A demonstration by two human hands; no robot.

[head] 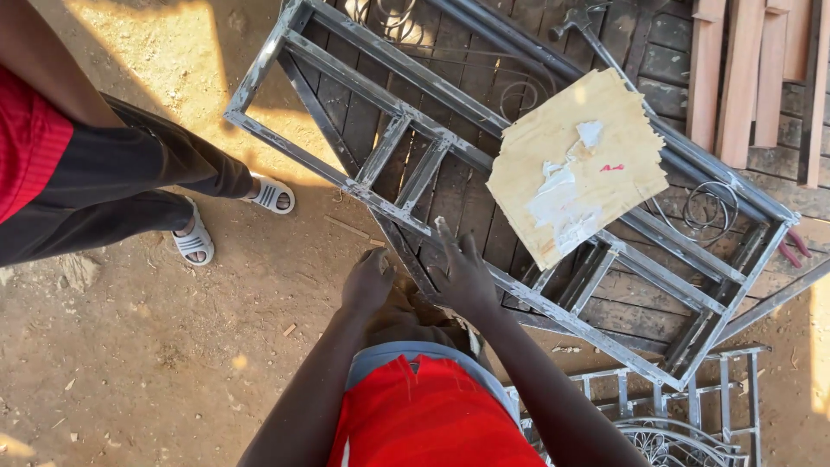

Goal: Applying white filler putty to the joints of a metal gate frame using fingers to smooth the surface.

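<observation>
The right hand [464, 275], at the centre of the frame, lay spread on the lower rail of the grey metal frame [415, 164], one finger stretched along the bar and pinching nothing. The left hand [367, 281], just beside it to the left, was curled loosely; whether it gripped anything could not be told. A plywood board [596, 130] smeared with white putty [558, 203] rested on the frame at upper right. The bars looked patchily whitened, so filling seemed partly done. A bystander's sandalled feet [194, 242] stood at left.
</observation>
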